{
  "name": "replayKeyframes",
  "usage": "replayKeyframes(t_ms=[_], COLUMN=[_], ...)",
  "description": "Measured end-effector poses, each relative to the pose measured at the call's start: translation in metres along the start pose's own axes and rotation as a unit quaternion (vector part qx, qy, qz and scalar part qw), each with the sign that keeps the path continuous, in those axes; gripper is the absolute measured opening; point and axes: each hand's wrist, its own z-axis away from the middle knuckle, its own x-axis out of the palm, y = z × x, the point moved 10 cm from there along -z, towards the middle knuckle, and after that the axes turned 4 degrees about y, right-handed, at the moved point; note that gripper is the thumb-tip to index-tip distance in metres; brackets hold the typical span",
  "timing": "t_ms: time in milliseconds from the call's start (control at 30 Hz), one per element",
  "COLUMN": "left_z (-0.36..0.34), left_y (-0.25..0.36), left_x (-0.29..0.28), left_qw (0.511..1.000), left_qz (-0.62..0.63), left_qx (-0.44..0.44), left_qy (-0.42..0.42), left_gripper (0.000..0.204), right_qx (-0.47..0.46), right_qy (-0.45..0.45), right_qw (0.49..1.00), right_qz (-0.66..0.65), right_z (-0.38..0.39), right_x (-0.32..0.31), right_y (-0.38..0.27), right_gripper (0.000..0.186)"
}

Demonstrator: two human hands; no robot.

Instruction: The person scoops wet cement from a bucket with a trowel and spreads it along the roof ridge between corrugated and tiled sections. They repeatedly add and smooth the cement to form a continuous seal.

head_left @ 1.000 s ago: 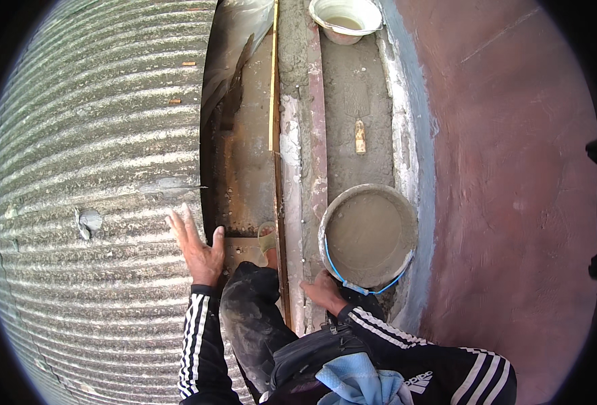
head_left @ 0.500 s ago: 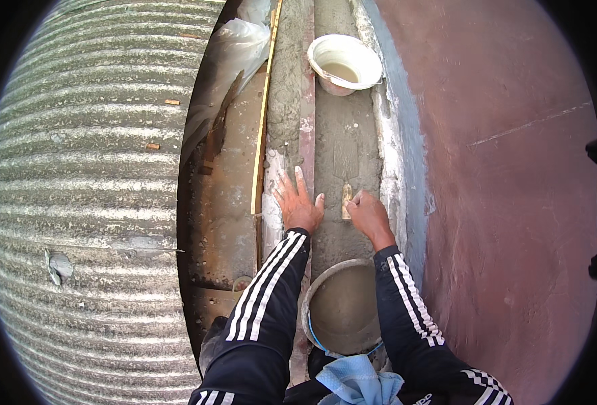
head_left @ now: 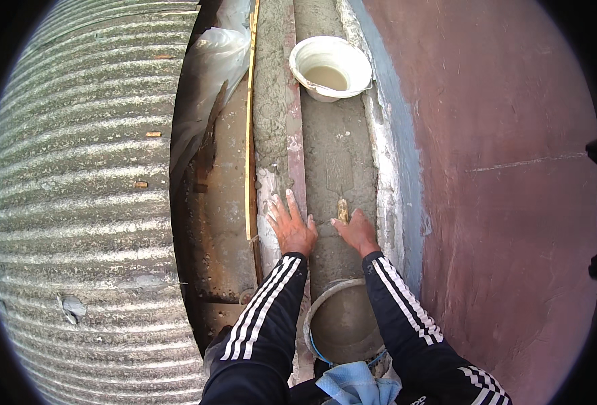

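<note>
Trowel (head_left: 342, 210): wooden handle under the right hand (head_left: 358, 233) fingertips, not visibly gripped, blade flat on the wet mortar strip (head_left: 339, 155). Left hand (head_left: 292, 227) rests splayed beside it. Both hands have moved forward off the grey pan (head_left: 342, 324), now between the forearms. White bucket (head_left: 330, 67) stands well ahead. No labels visible.
</note>
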Motion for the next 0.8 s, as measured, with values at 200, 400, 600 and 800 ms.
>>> replayKeyframes(t_ms=[200,400,600,800], left_z=[0.001,0.004,0.002,0.168], left_y=[0.001,-0.002,0.0,-0.064], left_x=[0.001,-0.001,-0.012,-0.09], left_qw=[1.0,0.999,0.998,0.959], left_qz=[0.003,0.022,0.054,0.279], left_qx=[0.009,0.024,0.025,-0.006], left_qy=[0.001,0.028,0.004,0.059], left_gripper=[0.102,0.102,0.095,0.036], right_qx=[0.04,0.042,-0.056,-0.035], right_qy=[-0.053,-0.172,-0.071,-0.129], right_qw=[0.995,0.958,0.989,0.955], right_qz=[-0.074,-0.227,-0.113,-0.266], right_z=[-0.042,0.072,0.157,0.147], right_x=[0.026,-0.05,-0.092,-0.052], right_y=[-0.003,0.035,0.063,0.086], right_gripper=[0.045,0.052,0.055,0.05])
